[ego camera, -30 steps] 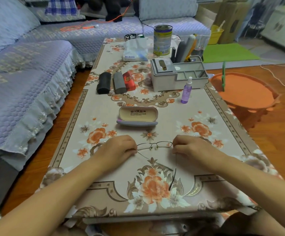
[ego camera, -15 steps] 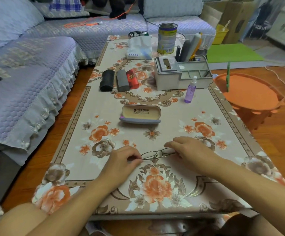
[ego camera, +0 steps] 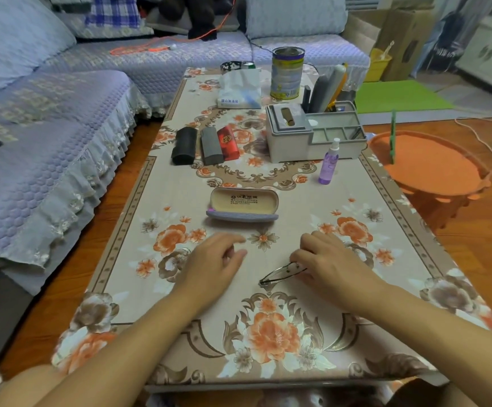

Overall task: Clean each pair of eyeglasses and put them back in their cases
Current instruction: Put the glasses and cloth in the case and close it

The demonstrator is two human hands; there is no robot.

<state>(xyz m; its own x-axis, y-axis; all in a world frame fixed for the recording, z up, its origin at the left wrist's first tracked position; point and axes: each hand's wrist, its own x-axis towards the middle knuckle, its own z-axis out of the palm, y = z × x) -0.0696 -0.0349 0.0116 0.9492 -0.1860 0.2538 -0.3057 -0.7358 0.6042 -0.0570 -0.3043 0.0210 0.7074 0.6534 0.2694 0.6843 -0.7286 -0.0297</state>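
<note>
- Head view, near edge of the table (ego camera: 162,201): the right hand (ego camera: 331,267) pinches one end of the folded eyeglasses (ego camera: 281,273) between thumb and curled fingers. The free end of the frame points toward the middle of the near edge and sits at or just above the cloth; contact cannot be confirmed.
- The left hand (ego camera: 213,267) hangs just beside the eyeglasses, apart from them, fingers loosely spread and holding nothing. Judgement: it is free to steady the case or take the frame.
- The open case (ego camera: 244,205) lies between the hands and the centre of the table, lid raised toward the far edge, lined hollow facing the person. Judgement: this orientation lets the folded frame go straight in.
- Three closed cases, a black case (ego camera: 184,145), a grey case (ego camera: 211,146) and a red case (ego camera: 227,142), lie side by side toward the far left edge, well apart from the hands.
- A purple spray bottle (ego camera: 329,164) stands near the right edge, just in front of the grey organiser (ego camera: 312,133).
- Judgement: holding by one end keeps fingers off the lenses. Current step: carrying the folded pair to the open case.
</note>
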